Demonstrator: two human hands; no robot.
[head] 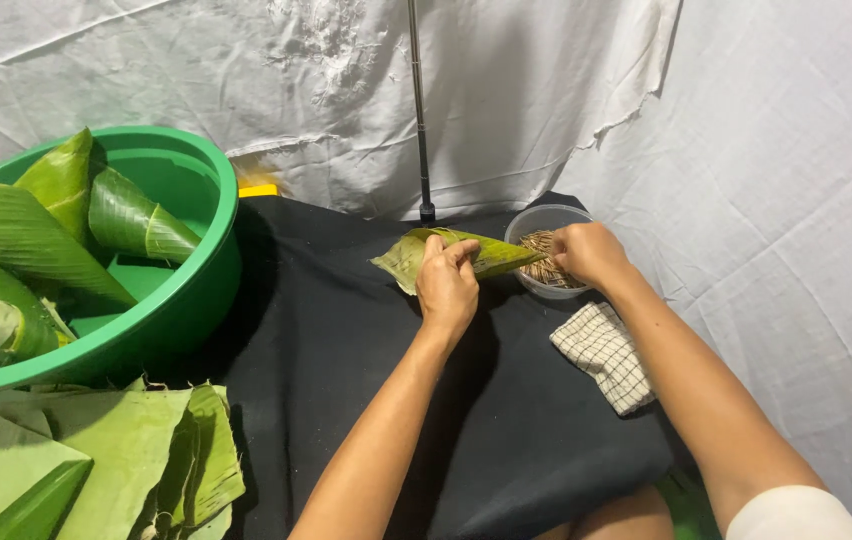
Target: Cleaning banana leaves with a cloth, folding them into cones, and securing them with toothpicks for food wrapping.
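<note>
Flat leaf sheets [96, 450]; left hand [446, 285] fingers clamp folded leaf cone [451, 250], right hand [588, 252] fingers unclear

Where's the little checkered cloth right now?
The checkered cloth lies on the black table cover, right of centre in the head view, just below the clear bowl of sticks and under the right forearm.

Looked like a makeshift food-prep spot, prob. a home setup rather than a proper kitchen. Walls were just crumpled white cloth sheets [766, 150], torn at one edge, hung as a backdrop. Work surface was a low table w/ black cloth [346, 330]. Green plastic basin [208, 270] held rolled banana-leaf cones [131, 220]; flat banana leaves [136, 450] stacked beside it. Small clear tub of wooden picks [546, 268] & a checked rag [608, 355] nearby. Thin metal pole [419, 110] stood at the back.
</note>
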